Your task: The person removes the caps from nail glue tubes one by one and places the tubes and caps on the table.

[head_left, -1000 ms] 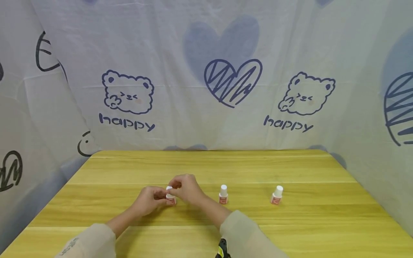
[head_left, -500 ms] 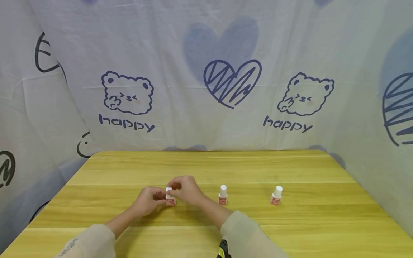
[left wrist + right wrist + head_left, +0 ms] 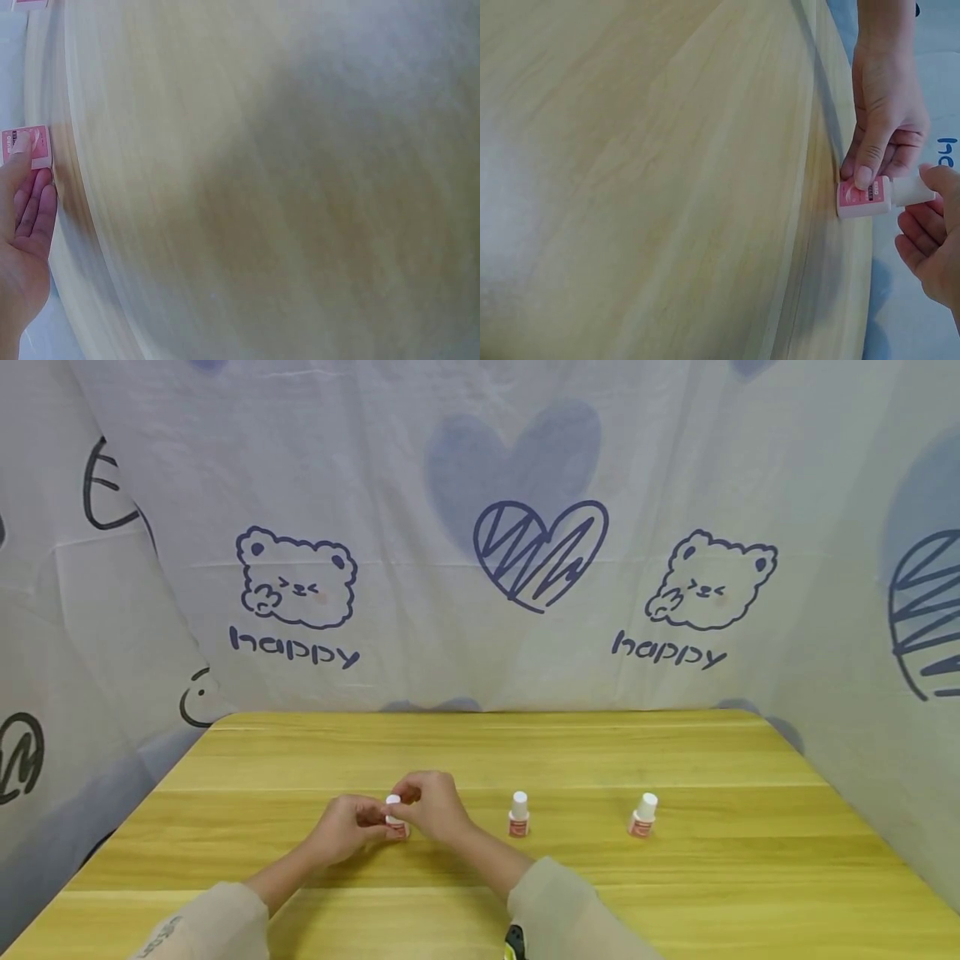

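Observation:
A small white bottle with a pink label [image 3: 862,198] stands upright on the wooden table, left of centre in the head view. My left hand [image 3: 347,828] grips its labelled body between thumb and fingers; in the left wrist view the thumb lies across the pink label [image 3: 39,150]. From the other side, my right hand [image 3: 435,806] pinches the white cap [image 3: 911,190] at the top. Part of the bottle is hidden behind the fingers in the head view.
Two matching capped bottles stand in line to the right, a middle bottle [image 3: 519,815] and a right bottle [image 3: 642,816]. A printed cloth [image 3: 420,635] hangs behind the wooden table [image 3: 675,893] and along its sides.
Both hands stay at the same bottle, with only a slight shift of the right hand and wrist. The other two bottles have not moved.

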### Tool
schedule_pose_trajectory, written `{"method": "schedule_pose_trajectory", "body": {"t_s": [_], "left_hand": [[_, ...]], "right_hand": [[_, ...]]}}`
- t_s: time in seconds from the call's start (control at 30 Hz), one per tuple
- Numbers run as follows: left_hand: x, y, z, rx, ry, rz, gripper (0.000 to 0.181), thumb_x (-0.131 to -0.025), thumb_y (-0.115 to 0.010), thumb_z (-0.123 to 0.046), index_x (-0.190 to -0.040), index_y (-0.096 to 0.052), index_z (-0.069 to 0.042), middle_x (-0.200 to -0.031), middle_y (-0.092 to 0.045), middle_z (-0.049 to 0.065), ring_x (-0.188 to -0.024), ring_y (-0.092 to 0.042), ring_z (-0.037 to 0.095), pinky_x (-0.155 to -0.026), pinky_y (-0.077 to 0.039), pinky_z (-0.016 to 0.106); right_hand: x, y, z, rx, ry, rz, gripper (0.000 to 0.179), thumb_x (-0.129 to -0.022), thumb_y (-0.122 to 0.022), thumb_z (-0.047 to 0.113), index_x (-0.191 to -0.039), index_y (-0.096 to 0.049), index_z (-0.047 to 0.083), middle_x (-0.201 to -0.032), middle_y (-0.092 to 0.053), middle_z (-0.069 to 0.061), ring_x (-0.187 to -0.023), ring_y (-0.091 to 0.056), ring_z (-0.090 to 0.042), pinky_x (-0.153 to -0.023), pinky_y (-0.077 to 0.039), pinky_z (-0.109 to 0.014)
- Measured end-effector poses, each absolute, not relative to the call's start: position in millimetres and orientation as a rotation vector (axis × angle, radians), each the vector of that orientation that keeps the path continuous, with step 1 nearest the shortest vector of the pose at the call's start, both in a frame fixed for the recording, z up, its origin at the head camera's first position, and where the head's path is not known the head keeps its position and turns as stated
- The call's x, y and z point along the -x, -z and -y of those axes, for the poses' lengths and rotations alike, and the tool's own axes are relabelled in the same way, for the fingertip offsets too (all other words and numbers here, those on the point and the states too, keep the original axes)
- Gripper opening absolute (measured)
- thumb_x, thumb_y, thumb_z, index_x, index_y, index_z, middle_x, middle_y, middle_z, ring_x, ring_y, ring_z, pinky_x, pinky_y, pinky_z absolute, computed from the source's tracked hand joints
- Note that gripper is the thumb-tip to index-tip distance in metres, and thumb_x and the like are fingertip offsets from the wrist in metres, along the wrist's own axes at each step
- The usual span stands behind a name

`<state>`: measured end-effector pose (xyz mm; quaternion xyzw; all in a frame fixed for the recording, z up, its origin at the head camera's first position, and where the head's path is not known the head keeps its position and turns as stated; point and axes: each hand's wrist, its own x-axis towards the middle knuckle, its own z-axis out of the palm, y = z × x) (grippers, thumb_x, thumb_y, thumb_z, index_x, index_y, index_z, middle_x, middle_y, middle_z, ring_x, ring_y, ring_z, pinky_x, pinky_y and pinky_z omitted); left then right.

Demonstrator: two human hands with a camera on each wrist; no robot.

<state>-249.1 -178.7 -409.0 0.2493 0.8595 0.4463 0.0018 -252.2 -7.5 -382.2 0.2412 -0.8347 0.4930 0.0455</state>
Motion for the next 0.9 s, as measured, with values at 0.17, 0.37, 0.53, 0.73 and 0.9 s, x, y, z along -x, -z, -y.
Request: {"method": "schedule_pose_trajectory", "body": {"t_s": [0.17,0.37,0.53,0.73,0.9], "left_hand": [[250.5,409.0,178.4,-0.771,-1.400,-2.699,0.016,-0.081,-0.069,-0.004,-0.091,-0.069,0.007,-0.083,-0.072,0.018,-0.073,-0.068,0.009,-0.064,-0.052,0.015],[251.4,408.9,178.2,-0.774,-1.406,-2.685,0.017,-0.080,-0.071,-0.007,-0.091,-0.070,0.006,-0.083,-0.072,0.016,-0.072,-0.066,0.005,-0.062,-0.052,0.016],[251.3,408.2,178.2,-0.774,-1.407,-2.679,0.016,-0.080,-0.070,-0.007,-0.090,-0.070,0.006,-0.083,-0.072,0.017,-0.071,-0.065,0.002,-0.062,-0.051,0.016],[251.7,408.7,178.1,-0.779,-1.414,-2.668,0.016,-0.080,-0.071,-0.008,-0.089,-0.071,0.005,-0.083,-0.072,0.016,-0.071,-0.064,0.000,-0.063,-0.051,0.016],[250.9,408.8,178.3,-0.773,-1.408,-2.679,0.015,-0.080,-0.069,-0.003,-0.090,-0.070,0.007,-0.083,-0.072,0.018,-0.071,-0.063,-0.001,-0.061,-0.051,0.015]], "right_hand": [[251.7,379.9,7.0,-0.742,-1.470,2.581,0.008,-0.080,-0.071,0.006,-0.083,-0.071,-0.001,-0.077,-0.070,-0.010,-0.066,-0.055,-0.003,-0.059,-0.045,-0.013],[252.5,378.2,6.0,-0.758,-1.447,2.616,0.009,-0.081,-0.070,0.007,-0.086,-0.072,0.000,-0.081,-0.071,-0.010,-0.073,-0.059,-0.008,-0.064,-0.046,-0.015],[253.4,376.6,5.2,-0.783,-1.435,2.646,0.011,-0.082,-0.070,0.006,-0.089,-0.072,-0.002,-0.084,-0.071,-0.011,-0.077,-0.062,-0.013,-0.066,-0.047,-0.016],[253.0,377.2,5.6,-0.793,-1.470,2.638,0.011,-0.082,-0.068,0.003,-0.091,-0.071,-0.003,-0.085,-0.071,-0.012,-0.081,-0.064,-0.017,-0.070,-0.050,-0.018],[251.8,380.4,6.8,-0.732,-1.506,2.595,0.008,-0.080,-0.071,0.004,-0.085,-0.069,-0.002,-0.080,-0.070,-0.011,-0.075,-0.059,-0.011,-0.067,-0.048,-0.018]]}}
